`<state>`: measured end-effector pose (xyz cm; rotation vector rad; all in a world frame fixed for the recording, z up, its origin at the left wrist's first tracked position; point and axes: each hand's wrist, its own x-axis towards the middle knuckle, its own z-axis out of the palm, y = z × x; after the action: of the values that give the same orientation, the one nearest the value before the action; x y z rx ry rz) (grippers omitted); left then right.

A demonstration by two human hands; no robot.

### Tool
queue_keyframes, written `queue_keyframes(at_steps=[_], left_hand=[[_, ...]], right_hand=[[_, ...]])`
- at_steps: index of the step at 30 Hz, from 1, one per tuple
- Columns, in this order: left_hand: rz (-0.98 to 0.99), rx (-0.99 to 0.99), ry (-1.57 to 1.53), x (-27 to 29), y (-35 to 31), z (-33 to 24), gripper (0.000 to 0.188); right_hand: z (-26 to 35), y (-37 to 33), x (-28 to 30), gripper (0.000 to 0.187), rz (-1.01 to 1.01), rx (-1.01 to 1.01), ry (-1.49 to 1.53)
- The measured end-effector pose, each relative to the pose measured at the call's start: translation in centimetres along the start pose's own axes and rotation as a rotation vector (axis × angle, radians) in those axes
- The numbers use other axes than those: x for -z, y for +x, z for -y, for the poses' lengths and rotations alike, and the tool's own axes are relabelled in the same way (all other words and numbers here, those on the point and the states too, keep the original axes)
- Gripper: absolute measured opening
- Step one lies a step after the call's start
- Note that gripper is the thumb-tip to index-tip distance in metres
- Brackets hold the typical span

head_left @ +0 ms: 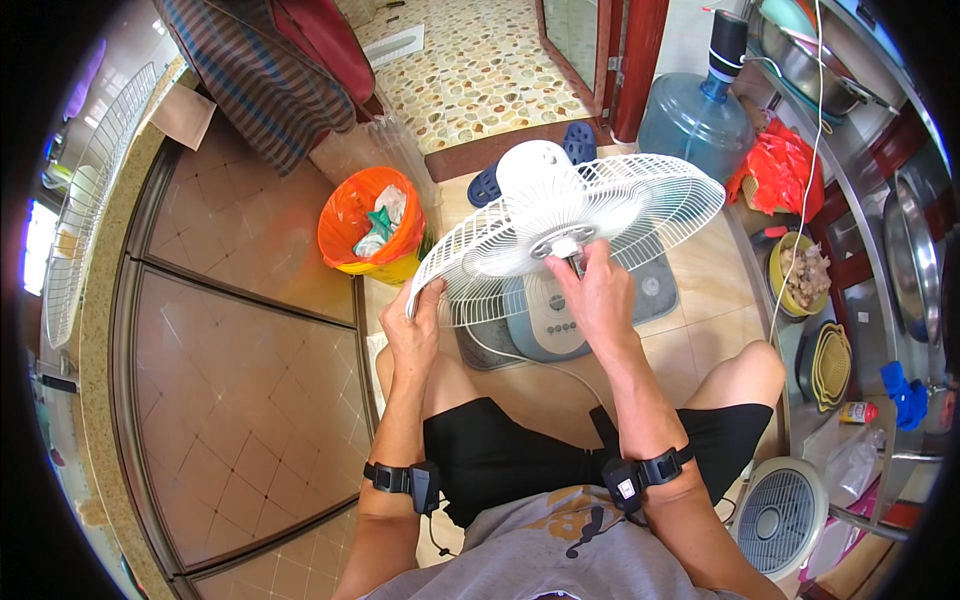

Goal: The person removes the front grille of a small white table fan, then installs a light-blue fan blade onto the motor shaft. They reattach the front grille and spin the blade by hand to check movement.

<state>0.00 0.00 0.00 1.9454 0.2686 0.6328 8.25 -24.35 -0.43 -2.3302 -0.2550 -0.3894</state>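
A white standing fan [535, 355] is in front of me, its wire grille [470, 260] tilted up with the bare inner side toward me. My left hand [412, 325] is closed round the grille's left rim. At the grille's middle, my right hand [600, 300] pinches the short metal shaft below the white hub [566, 246]; its fingertips partly cover the shaft. No blades can be made out on it. The white motor housing [530, 165] shows behind the grille. Below, the blue-grey base with buttons stands on the floor between my legs.
An orange-lined bin [372, 222] stands beyond my left hand, next to brown cabinets [250, 380]. Blue slippers [579, 143] lie behind the fan. A large water bottle [695, 125], a metal shelf and a small grey round-grilled fan [780, 515] line the right.
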Motion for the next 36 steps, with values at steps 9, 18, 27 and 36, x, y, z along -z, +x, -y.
queue_keyframes(at_steps=[9,18,27,36], left_hand=[[-0.024,0.004,-0.027,-0.4,0.0,0.4,0.019],[-0.028,-0.001,-0.032,-0.3,0.1,0.7,0.019],[-0.014,0.027,-0.05,-0.2,0.0,0.4,0.02],[-0.009,0.04,-0.026,-0.2,-0.2,0.3,0.02]], right_hand=[[-0.5,0.7,0.2,0.057,0.14,-0.208,0.168],[-0.6,0.6,0.2,0.055,0.16,-0.524,0.689],[-0.3,-1.2,-1.1,0.052,-0.058,-0.107,0.319],[-0.3,-0.7,-1.1,0.046,-0.021,-0.077,0.137]])
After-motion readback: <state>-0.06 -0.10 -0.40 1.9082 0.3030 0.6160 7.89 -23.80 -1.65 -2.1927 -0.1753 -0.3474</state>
